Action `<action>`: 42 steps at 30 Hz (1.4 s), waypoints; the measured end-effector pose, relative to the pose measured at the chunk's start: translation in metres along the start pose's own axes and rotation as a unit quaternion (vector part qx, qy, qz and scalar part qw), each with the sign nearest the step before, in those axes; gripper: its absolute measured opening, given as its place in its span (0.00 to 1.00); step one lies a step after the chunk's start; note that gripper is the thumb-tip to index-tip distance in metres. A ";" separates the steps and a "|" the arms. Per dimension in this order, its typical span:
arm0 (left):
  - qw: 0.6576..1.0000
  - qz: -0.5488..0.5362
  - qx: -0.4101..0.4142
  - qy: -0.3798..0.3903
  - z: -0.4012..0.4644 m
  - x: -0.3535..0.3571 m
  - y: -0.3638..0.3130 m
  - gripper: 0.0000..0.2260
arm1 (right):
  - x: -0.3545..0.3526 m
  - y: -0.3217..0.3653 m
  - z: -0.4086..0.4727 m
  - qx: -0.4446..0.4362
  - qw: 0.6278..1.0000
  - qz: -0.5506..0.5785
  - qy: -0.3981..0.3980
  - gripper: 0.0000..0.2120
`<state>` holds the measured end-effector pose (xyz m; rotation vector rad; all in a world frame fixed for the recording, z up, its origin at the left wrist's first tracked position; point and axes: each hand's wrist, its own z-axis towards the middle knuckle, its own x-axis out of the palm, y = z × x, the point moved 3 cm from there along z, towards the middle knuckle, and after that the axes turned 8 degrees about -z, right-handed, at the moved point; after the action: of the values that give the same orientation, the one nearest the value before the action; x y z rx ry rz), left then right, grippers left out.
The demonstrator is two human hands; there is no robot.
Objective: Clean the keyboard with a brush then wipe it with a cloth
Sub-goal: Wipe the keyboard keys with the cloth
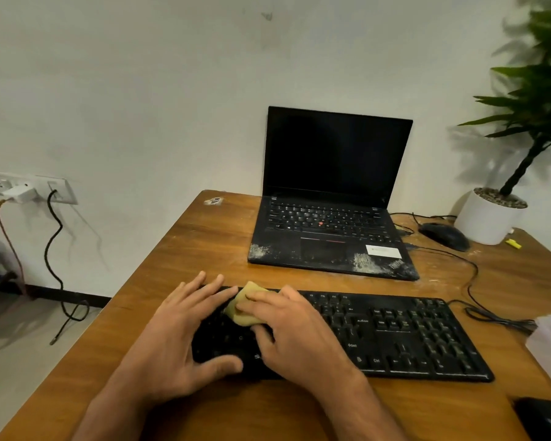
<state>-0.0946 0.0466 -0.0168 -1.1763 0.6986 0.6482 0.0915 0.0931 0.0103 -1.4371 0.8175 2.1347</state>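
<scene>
A black keyboard (pixel 395 335) lies across the front of the wooden desk (pixel 185 256). A small yellow cloth (pixel 244 315) sits on the keyboard's left part. My right hand (pixel 295 332) presses the cloth down onto the keys, its fingers bent over the cloth. My left hand (pixel 178 335) rests flat on the keyboard's left end, fingers spread and thumb against the front edge. No brush is in view.
An open black laptop (pixel 331 224) with dust on its palm rest stands behind the keyboard. A black mouse (pixel 446 235) and a potted plant (pixel 490 214) are at the back right. A dark object (pixel 544 418) lies at the front right corner. Cables trail right.
</scene>
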 end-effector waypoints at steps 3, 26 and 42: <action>0.997 0.067 -0.016 0.041 0.005 0.006 -0.002 0.51 | 0.000 0.003 0.001 -0.008 1.000 0.003 0.012 0.22; 0.990 -0.077 -0.100 -0.055 0.008 0.011 0.015 0.30 | 0.009 0.011 0.014 -0.006 0.998 -0.031 0.047 0.21; 0.992 -0.043 -0.091 -0.069 0.009 0.010 0.014 0.23 | -0.009 -0.013 0.015 0.102 0.995 -0.021 -0.009 0.22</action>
<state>-0.0978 0.0597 -0.0310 -1.3095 0.4763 0.7240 0.0932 0.1119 0.0204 -1.3159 0.9600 1.9680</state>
